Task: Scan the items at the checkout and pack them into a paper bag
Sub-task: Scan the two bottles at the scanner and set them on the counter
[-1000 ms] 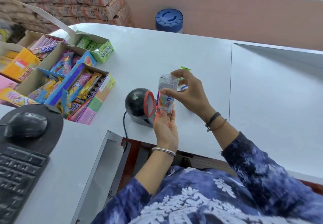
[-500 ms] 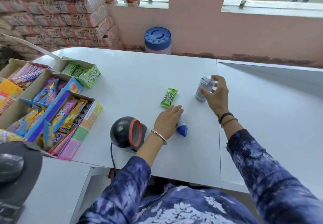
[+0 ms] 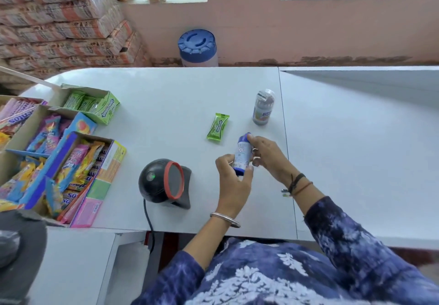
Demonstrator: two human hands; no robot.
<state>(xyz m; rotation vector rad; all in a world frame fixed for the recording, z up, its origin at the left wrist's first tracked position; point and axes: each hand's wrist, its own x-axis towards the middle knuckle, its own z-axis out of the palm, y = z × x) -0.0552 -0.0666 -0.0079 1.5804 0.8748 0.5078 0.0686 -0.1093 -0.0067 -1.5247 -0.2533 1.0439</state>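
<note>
A small white and blue tube [image 3: 242,153] is held above the white counter [image 3: 166,105], to the right of the black scanner with a red ring [image 3: 166,181]. My left hand [image 3: 231,183] grips its lower end and my right hand [image 3: 268,156] holds its upper part. A clear bottle with a printed label [image 3: 263,107] stands upright on the counter beyond my hands. A green gum pack [image 3: 218,127] lies flat to its left. No paper bag is in view.
Open cardboard boxes of sweets [image 3: 59,152] and a green gum box [image 3: 95,105] fill the counter's left side. A blue-lidded container [image 3: 198,46] stands behind the counter. Stacked sacks [image 3: 64,21] line the far left. A mouse pad [image 3: 21,252] lies bottom left.
My right hand set the clear bottle down on the counter and let go. My left hand picked up the white and blue tube, and both hands now hold it.
</note>
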